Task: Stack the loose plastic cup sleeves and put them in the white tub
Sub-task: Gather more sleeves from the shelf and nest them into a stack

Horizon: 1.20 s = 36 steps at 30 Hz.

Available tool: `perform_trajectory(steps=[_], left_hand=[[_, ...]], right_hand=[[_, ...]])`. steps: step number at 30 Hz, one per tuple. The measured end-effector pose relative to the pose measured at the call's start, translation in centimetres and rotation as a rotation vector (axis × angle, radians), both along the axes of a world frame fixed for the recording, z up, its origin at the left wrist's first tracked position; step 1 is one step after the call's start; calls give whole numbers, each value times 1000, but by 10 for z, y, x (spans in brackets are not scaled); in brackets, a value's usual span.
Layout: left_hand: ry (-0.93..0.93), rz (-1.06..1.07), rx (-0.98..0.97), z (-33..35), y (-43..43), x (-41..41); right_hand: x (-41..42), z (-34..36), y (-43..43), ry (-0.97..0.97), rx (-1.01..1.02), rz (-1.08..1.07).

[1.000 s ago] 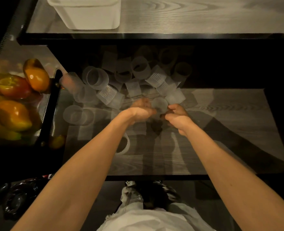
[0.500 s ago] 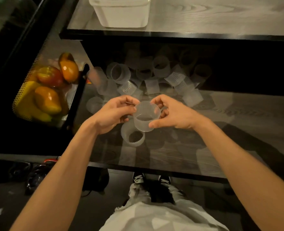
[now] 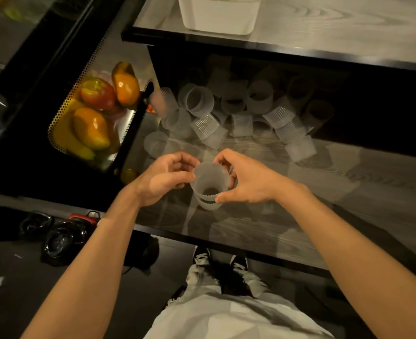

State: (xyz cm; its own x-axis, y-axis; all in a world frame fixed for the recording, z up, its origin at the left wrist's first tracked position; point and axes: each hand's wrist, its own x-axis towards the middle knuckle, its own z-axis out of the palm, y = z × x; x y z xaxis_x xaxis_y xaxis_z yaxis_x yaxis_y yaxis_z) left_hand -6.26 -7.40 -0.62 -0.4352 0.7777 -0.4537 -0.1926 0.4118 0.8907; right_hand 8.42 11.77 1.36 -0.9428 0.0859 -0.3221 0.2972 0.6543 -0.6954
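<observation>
Head view: my left hand (image 3: 168, 178) and right hand (image 3: 247, 181) both pinch one plastic cup sleeve (image 3: 209, 178) just above the surface (image 3: 348, 192). Loose sleeves (image 3: 236, 111) lie heaped behind it; the white tub (image 3: 216, 19) stands farther back.

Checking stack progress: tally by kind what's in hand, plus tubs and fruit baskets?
Translucent ribbed plastic cup sleeves, nested, held between left hand and right hand: 2
White rectangular plastic tub: 1
Perforated metal fruit basket: 1
Total: 4
Loose sleeve pile behind: too blurred to count.
</observation>
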Motion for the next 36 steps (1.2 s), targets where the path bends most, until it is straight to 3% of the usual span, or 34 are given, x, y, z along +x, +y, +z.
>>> perform_trajectory(steps=[4,6,8,16,24,28,36], left_hand=[[29,40,-34,-8,2,-5],[34,137,-43,-12,9,-12],[47,259,-50,-17,17,-20],[70,556,-63,-24,66,-60],[98,496,-24,-16,100,-75],[78,458,28,-18,108,-76],[212,501,85,15,95,-73]], right_hand=[[-3,-13,7,-199,107,55],[-8,-14,17,-352,146,62],[-17,-16,28,-381,141,28],[-75,-17,51,-40,-85,-350],[-150,-32,57,-51,-112,-549],[-164,-40,58,-52,-234,-619],[-137,3,48,218,-358,-656]])
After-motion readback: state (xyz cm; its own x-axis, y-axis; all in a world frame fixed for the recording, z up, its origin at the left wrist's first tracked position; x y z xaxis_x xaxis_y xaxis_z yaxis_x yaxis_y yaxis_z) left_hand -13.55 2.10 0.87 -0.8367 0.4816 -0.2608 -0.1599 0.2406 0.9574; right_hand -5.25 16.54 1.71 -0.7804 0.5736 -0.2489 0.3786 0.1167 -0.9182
